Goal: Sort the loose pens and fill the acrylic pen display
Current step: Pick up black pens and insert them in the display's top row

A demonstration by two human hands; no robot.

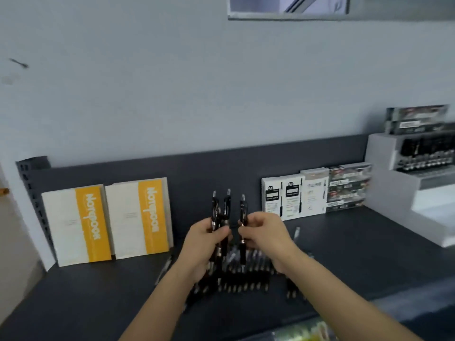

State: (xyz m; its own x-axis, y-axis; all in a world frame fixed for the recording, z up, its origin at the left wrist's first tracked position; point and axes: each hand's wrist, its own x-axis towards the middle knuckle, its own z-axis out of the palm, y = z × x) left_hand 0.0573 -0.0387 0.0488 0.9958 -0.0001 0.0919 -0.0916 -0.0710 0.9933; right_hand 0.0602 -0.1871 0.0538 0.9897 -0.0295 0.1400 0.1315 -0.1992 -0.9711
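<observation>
Notebooks [108,221] stand left, pen boxes [315,193] right, loose pens [246,274] between.

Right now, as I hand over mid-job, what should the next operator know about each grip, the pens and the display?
Left grip holds a bunch of black pens upright.
Right grip pinches one pen beside them.
Loose pens lie on the shelf below both.
Display, far right, shows a row of pens in its upper tier.
Left to do: sort the pile and fill the lower tiers.
</observation>
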